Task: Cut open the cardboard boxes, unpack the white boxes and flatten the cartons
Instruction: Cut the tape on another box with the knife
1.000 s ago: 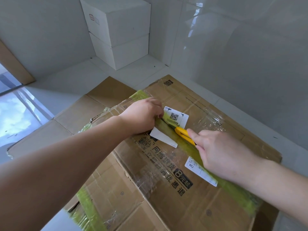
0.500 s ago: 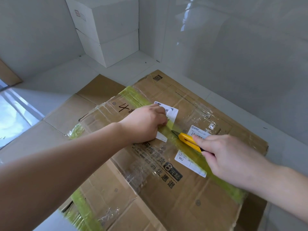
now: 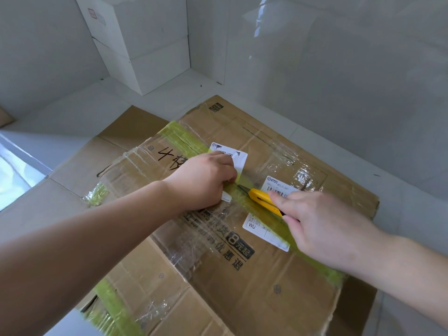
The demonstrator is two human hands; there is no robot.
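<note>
A large brown cardboard carton (image 3: 242, 275) lies in front of me, sealed along its middle seam with yellow-green tape (image 3: 184, 138) and clear tape. My right hand (image 3: 322, 224) grips a yellow utility knife (image 3: 263, 198), its blade tip in the green tape seam. My left hand (image 3: 201, 180) rests on the carton top with curled fingers, pressing down beside the seam just ahead of the blade, partly covering a white label (image 3: 238, 158). Two stacked white boxes (image 3: 145, 40) stand in the far corner.
Flattened cardboard (image 3: 72, 170) lies on the floor under and left of the carton. Glossy white walls (image 3: 339, 81) close in behind and to the right. Other white shipping labels (image 3: 264, 232) are stuck near the seam. A bright floor patch shows at far left.
The knife has been drawn back along the green tape seam toward me, away from my left hand. My left hand stays pressed on the carton; the view has tilted slightly.
</note>
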